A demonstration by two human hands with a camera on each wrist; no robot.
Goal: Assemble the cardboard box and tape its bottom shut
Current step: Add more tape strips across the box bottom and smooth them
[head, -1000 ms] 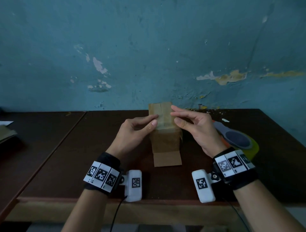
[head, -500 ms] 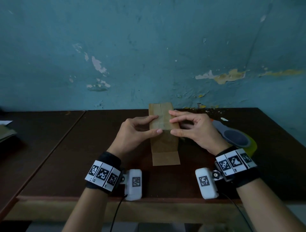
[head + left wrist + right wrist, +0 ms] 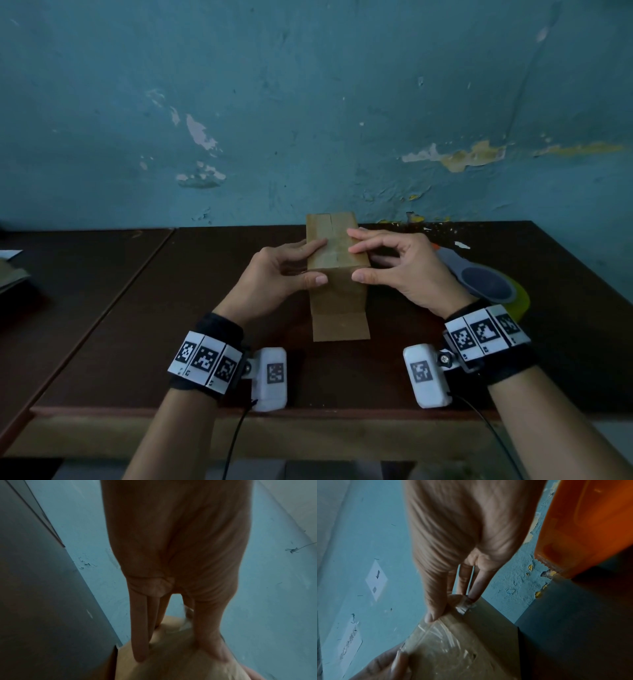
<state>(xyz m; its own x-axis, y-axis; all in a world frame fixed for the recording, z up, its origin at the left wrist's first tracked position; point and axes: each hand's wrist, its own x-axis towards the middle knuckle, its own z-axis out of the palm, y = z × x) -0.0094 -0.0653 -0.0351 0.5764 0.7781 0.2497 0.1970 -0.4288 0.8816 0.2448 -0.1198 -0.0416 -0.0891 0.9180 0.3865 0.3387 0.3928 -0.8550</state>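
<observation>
With the box (image 3: 337, 274) upright mid-table (image 3: 137, 325), your left hand (image 3: 274, 274) and right hand (image 3: 404, 270) each clamp it, fingers pressing clear tape (image 3: 440, 631) on top; squeeze unevenly and the already wrinkled tape may crease further or lift at the edges

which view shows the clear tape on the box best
Right wrist: the clear tape shows glossy wrinkles across the cardboard box. Head view gives only a faint sheen; left wrist shows almost none of it.

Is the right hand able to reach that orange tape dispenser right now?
Probably yes: the orange tape dispenser lies just beside the right hand, nothing between, though its fingers now press the brown cardboard box.
</observation>
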